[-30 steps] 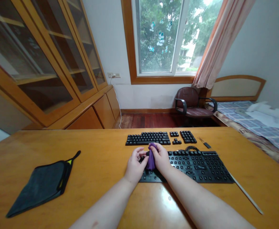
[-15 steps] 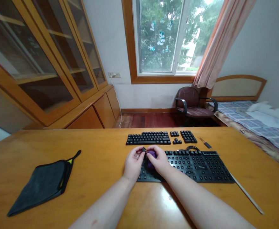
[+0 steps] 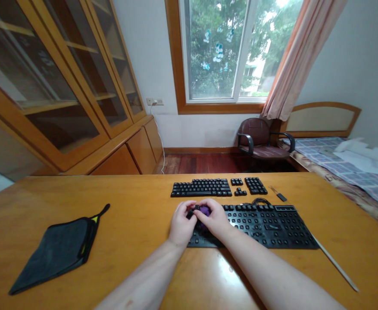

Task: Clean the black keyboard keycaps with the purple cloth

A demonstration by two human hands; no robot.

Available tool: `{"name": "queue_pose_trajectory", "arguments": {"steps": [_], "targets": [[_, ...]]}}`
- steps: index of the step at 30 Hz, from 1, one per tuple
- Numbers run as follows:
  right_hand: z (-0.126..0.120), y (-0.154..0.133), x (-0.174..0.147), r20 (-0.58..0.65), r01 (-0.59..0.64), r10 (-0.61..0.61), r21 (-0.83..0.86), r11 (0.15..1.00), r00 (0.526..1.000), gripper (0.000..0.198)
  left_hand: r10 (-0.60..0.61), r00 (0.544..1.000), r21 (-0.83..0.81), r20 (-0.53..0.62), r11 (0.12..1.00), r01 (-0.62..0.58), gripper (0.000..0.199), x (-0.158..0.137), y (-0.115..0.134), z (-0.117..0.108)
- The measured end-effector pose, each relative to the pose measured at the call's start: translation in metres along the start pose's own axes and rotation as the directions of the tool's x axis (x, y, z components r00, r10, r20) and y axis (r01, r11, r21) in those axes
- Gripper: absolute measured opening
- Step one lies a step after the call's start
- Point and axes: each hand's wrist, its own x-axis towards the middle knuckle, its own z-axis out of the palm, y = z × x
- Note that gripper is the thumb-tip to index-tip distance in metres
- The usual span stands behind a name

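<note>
My left hand (image 3: 182,224) is closed, thumb and fingers pinched at a small black keycap (image 3: 197,207) in front of it. My right hand (image 3: 216,218) curls around a lump of purple cleaning putty (image 3: 204,211), its fingertips meeting those of the left hand at the keycap. Both hands are over the left end of a black keyboard base (image 3: 273,226), whose keys are mostly bare sockets; a few caps remain along its top row. Behind it lie the removed keycaps (image 3: 201,187), set out in keyboard order. My fingers partly hide the putty and the keycap.
A folded dark grey cloth (image 3: 56,245) with a loop lies at the left of the wooden desk (image 3: 133,215). At the right are a small dark tool with a brownish end (image 3: 281,196) and a thin pale rod (image 3: 335,263). The keyboard's coiled cable (image 3: 260,201) rests behind the base.
My fingertips have dropped slightly closer to the keyboard, and the keycap has turned between them. The putty shows a rougher, lumpier surface. Everything else stays put.
</note>
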Motion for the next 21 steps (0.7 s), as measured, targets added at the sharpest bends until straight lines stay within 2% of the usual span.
{"name": "queue_pose_trajectory", "arguments": {"steps": [4,8,11,15,18,21], "targets": [[-0.008,0.001,0.006,-0.031,0.001,-0.003,-0.037,0.999,1.0,0.016,0.066,0.998,0.126,-0.006,0.99,-0.065,0.024,0.001,0.008,-0.005],[-0.022,-0.003,0.015,-0.05,-0.071,0.066,-0.109,0.991,0.997,0.019,0.124,0.992,0.329,0.01,0.937,-0.12,0.022,0.005,0.013,-0.01],[-0.032,-0.009,0.019,0.101,-0.041,0.074,-0.298,0.954,0.992,0.02,0.118,0.991,0.461,0.071,0.877,-0.137,0.025,0.007,0.011,-0.01],[-0.04,-0.015,0.021,0.295,0.054,0.129,-0.541,0.839,0.947,0.021,0.034,0.982,0.587,0.185,0.798,-0.139,0.036,0.004,0.008,-0.005],[-0.041,-0.016,0.021,0.355,0.076,0.189,-0.615,0.785,0.915,0.022,-0.059,0.959,0.629,0.277,0.766,-0.134,0.046,0.002,0.008,-0.003],[-0.04,-0.014,0.021,0.381,0.092,0.217,-0.647,0.756,0.899,0.025,-0.112,0.943,0.641,0.314,0.757,-0.124,0.051,0.002,0.008,-0.003]]}}
